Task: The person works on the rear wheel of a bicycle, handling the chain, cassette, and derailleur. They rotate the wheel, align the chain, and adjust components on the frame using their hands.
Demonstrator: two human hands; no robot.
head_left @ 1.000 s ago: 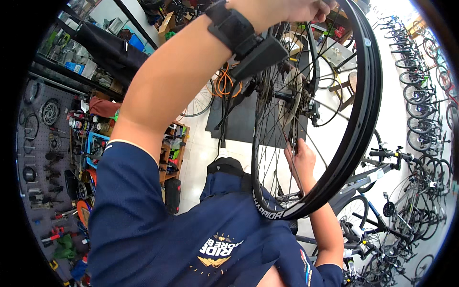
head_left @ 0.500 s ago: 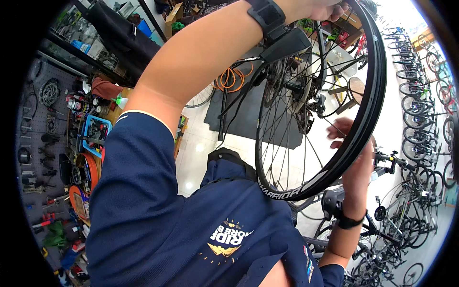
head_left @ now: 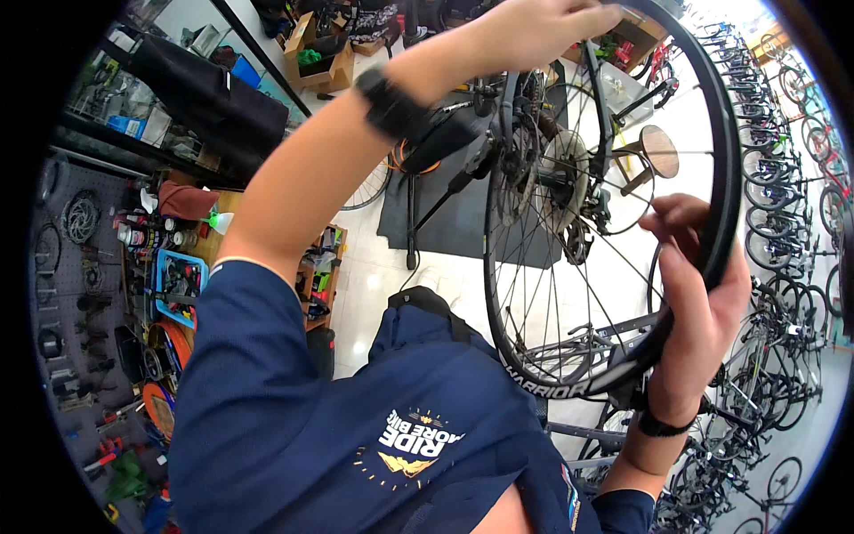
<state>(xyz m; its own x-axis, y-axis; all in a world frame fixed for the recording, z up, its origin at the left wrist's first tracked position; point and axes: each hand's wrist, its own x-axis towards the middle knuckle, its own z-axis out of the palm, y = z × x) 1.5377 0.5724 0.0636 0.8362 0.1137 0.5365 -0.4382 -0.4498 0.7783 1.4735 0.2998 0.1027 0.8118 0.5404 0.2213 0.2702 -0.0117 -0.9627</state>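
Note:
A black bicycle wheel [head_left: 614,378] with white lettering on its rim stands upright in front of me. Its spokes run in to a hub with a brake disc [head_left: 565,165]. Around the right side of the rim, my right hand [head_left: 703,298] is closed, thumb on the near side and fingers reaching inward. At the top, my left hand [head_left: 565,27] has its fingers pressed together against the upper rim, partly cut off by the picture's edge. Parts of a dark bike frame [head_left: 598,89] show behind the spokes.
A round wooden stool [head_left: 660,151] stands beyond the wheel. Dark mat [head_left: 400,218] lies on the pale floor. To the left are a tool wall [head_left: 67,294], a blue tray [head_left: 182,276] of small parts and a cardboard box [head_left: 311,67]. Rows of bicycles [head_left: 769,191] line the right.
My left forearm has swung left and down. My right hand has moved right and closed around the rim. In the picture, the wheel sits slightly lower and further right.

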